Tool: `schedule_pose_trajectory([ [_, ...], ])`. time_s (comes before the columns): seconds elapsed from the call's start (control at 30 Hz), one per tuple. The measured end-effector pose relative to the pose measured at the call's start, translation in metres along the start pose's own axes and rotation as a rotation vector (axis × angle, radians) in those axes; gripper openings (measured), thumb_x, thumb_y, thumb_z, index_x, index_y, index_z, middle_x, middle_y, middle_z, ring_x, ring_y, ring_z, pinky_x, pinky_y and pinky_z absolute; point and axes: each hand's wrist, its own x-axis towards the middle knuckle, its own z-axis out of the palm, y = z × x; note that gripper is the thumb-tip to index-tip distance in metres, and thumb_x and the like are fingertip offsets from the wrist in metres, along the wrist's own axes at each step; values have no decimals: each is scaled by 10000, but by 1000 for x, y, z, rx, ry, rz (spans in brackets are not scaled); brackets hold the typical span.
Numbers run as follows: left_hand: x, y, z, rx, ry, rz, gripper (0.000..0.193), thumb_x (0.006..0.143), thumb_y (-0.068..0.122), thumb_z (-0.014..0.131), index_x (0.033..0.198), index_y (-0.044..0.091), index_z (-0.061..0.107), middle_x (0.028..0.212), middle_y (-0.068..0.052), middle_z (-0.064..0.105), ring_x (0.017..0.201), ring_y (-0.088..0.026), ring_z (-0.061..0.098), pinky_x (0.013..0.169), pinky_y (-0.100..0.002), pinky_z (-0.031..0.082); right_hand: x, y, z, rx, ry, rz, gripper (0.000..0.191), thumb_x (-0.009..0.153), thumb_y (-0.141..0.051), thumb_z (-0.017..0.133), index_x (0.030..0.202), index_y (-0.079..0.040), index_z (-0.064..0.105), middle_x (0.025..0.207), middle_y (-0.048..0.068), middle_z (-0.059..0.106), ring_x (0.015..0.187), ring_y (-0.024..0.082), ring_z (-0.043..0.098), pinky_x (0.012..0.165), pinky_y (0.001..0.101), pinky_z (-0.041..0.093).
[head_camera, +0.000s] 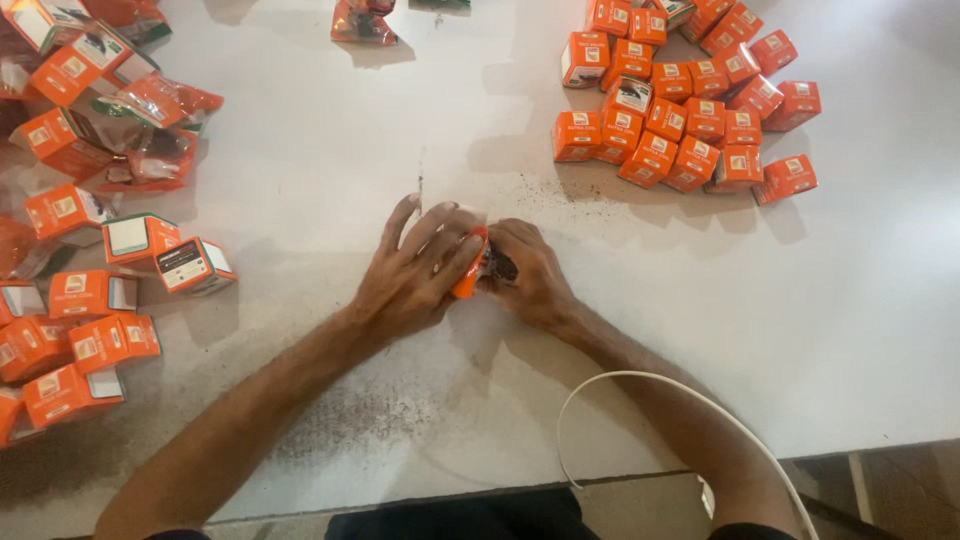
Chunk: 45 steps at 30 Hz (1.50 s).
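Both hands, left hand (415, 268) and right hand (525, 275), gripping one small orange box (470, 268); risks spilling more dark crumbs (565, 195) if squeezed.

Two hands, the left hand (415, 270) and the right hand (530, 275), share one orange packet (470, 265) between them. About twenty-two small orange boxes (690, 100) cluster at the bench's (850, 300) far right. Roughly a dozen more boxes (90, 340) lie along its left edge, with several clear-and-orange pouches (160, 110) too overlapped to count exactly.
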Motion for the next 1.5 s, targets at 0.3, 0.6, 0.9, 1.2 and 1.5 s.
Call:
schedule_pose_trajectory([
  [0.3, 23, 9, 7, -170, -70, -393, 300, 1060, 348, 545, 1155, 126, 724, 1647, -278, 181, 1508, -564, 105, 1124, -777, 168, 4, -13, -1, -12, -7, 12, 610, 784, -245, 896, 1277, -18, 618, 1144, 146, 663, 1105, 379, 614, 977, 469, 481],
  [0.6, 28, 0, 3, -972, -84, -881, 388, 932, 191, 748, 1268, 48, 618, 990, -165, 698, 864, -181, 687, 725, -333, 593, -1, -11, 5, -85, -1, -46, 607, 824, -239, 886, 1289, 12, 587, 1162, 171, 647, 1103, 388, 621, 954, 465, 511],
  [0.9, 24, -3, 32, -666, -55, -835, 236, 946, 155, 742, 1033, -29, 622, 861, -101, 697, 781, -174, 701, 677, -346, 557, -21, -13, 14, 20, -1, 165, 734, 878, -136, 795, 1506, 23, 451, 1399, 270, 619, 1238, 389, 647, 995, 444, 564],
  [1.2, 16, -14, -5, -1388, -256, -863, 522, 905, 191, 527, 1418, 97, 521, 1045, -98, 698, 861, -161, 740, 717, -253, 635, -13, -22, 19, -429, 21, -200, 641, 937, -116, 745, 1452, 130, 453, 1506, 349, 455, 1280, 434, 592, 1044, 486, 493],
  [1.5, 23, -24, 8, -1308, -180, -961, 243, 932, 89, 701, 1064, -88, 602, 814, -136, 668, 671, -185, 672, 505, -304, 554, -13, -13, 30, -462, 72, -200, 552, 898, -101, 781, 1353, 93, 536, 1421, 328, 550, 1189, 414, 659, 981, 475, 559],
])
